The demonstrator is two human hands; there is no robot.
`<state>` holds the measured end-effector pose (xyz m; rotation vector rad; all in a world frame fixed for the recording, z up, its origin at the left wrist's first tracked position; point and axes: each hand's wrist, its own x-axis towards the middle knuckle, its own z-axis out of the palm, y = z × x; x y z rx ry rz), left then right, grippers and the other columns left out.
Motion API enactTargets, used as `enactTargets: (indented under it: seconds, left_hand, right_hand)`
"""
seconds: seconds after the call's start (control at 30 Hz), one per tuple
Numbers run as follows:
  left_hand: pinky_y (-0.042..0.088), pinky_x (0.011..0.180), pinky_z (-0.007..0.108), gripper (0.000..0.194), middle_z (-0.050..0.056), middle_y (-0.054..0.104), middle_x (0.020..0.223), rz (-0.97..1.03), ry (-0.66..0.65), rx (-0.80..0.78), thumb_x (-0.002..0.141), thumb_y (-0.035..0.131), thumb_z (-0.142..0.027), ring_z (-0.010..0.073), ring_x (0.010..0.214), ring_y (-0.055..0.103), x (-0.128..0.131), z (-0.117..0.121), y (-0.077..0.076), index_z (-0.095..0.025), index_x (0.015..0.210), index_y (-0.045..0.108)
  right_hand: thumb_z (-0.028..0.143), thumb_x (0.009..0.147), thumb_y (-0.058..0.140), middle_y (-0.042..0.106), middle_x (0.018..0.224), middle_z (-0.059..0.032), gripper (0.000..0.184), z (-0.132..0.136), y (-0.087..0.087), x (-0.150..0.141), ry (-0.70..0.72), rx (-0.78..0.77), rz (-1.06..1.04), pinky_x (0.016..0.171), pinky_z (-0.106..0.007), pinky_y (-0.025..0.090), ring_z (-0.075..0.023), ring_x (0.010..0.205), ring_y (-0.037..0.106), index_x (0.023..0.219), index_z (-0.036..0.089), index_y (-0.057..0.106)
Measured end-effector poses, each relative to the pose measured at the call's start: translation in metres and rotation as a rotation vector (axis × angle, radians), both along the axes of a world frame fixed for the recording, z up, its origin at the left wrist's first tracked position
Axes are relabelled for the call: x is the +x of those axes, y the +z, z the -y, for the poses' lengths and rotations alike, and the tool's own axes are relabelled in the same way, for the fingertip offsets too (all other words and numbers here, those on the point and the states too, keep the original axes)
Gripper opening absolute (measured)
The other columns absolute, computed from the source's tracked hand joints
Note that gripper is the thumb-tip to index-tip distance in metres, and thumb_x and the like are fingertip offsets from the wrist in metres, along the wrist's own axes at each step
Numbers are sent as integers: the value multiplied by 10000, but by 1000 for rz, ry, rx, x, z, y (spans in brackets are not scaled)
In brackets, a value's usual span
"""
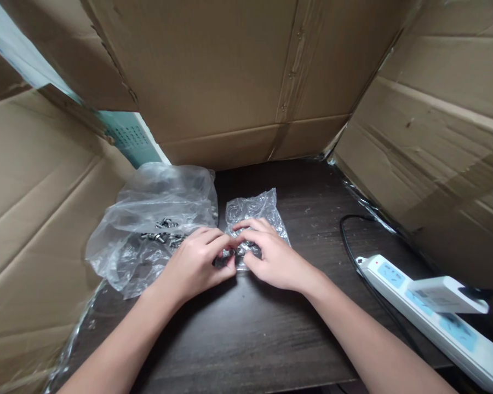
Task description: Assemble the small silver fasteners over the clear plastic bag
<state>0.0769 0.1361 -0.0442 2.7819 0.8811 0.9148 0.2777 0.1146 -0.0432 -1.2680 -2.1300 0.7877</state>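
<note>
My left hand (pixel 199 261) and my right hand (pixel 269 254) meet at the middle of a dark wooden table (pixel 246 323). Both hands are closed, fingertips pinching the near end of a small clear plastic bag (pixel 254 210) that holds small metal parts. The bag lies flat and stretches away from my fingers. Just left of my left hand sits a larger crumpled clear bag (pixel 148 219) with several small metal parts (pixel 164 232) inside it.
Cardboard walls stand at the back (pixel 230 71), left (pixel 33 219) and right (pixel 435 137) of the table. A white power strip (pixel 431 312) with a plugged-in white adapter (pixel 447 293) and a black cable (pixel 353 246) lies at the right.
</note>
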Motion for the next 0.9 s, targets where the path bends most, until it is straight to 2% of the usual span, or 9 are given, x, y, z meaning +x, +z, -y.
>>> enactTargets:
  seconds: [0.07, 0.23, 0.4, 0.53, 0.67, 0.73, 0.83, 0.9]
  left_hand:
    - [528, 764, 325, 172, 29, 663, 785, -8, -1, -13, 802, 617, -104, 185, 745, 624, 1, 1, 0, -156, 957, 669]
    - [529, 758, 323, 148, 32, 663, 788, -45, 38, -19, 811, 605, -111, 190, 752, 626, 0, 1, -1, -163, 936, 666]
    - [531, 763, 332, 120, 27, 663, 784, -59, 94, -23, 812, 608, -110, 189, 756, 624, 0, 2, -1, -165, 906, 658]
    - [534, 757, 332, 104, 25, 669, 781, -38, 110, 2, 822, 599, -114, 185, 742, 628, 1, 2, 0, -164, 896, 652]
    - [533, 740, 332, 101, 20, 660, 760, -42, 133, 1, 801, 617, -105, 193, 738, 631, 1, 2, 0, -166, 876, 648]
    - [534, 743, 333, 103, 22, 662, 765, -52, 131, -6, 798, 625, -101, 197, 744, 633, 1, 2, -1, -166, 874, 648]
    - [536, 761, 339, 120, 27, 669, 782, -53, 120, -4, 802, 627, -99, 198, 752, 638, 1, 2, -1, -163, 899, 655]
    - [537, 762, 347, 118, 28, 670, 781, -51, 128, -3, 802, 628, -101, 200, 747, 637, 2, 2, -2, -161, 900, 655]
  right_hand:
    - [31, 809, 529, 582, 1306, -60, 245, 0, 0, -1, -37, 3, -6, 1130, -490, 333, -245, 1281, 447, 945, 207, 631]
    - [15, 792, 505, 545, 1391, -62, 403, 3, 0, -3, -2, -21, 19, 1136, -523, 305, -254, 1343, 393, 1117, 220, 628]
    - [49, 804, 521, 609, 1292, -53, 238, 2, -1, -1, -129, 17, -36, 1116, -503, 331, -247, 1266, 461, 906, 213, 658]
    - [29, 786, 513, 592, 1346, -54, 382, 1, -1, -2, -89, -8, -55, 1125, -510, 322, -247, 1304, 438, 1068, 231, 672]
    - [59, 796, 532, 663, 1198, -45, 196, 0, 0, -3, -179, 30, -52, 1064, -522, 356, -260, 1194, 510, 753, 210, 648]
    - [45, 783, 525, 664, 1187, -50, 221, 0, 0, -4, -195, 36, -39, 1051, -521, 361, -259, 1173, 516, 820, 215, 661]
    - [17, 765, 508, 627, 1296, -58, 407, 0, -1, -5, -119, 0, -29, 1076, -510, 346, -257, 1244, 475, 1063, 232, 683]
    - [30, 781, 515, 639, 1279, -51, 331, 0, -1, -5, -117, -2, -24, 1077, -505, 340, -258, 1245, 476, 971, 225, 702]
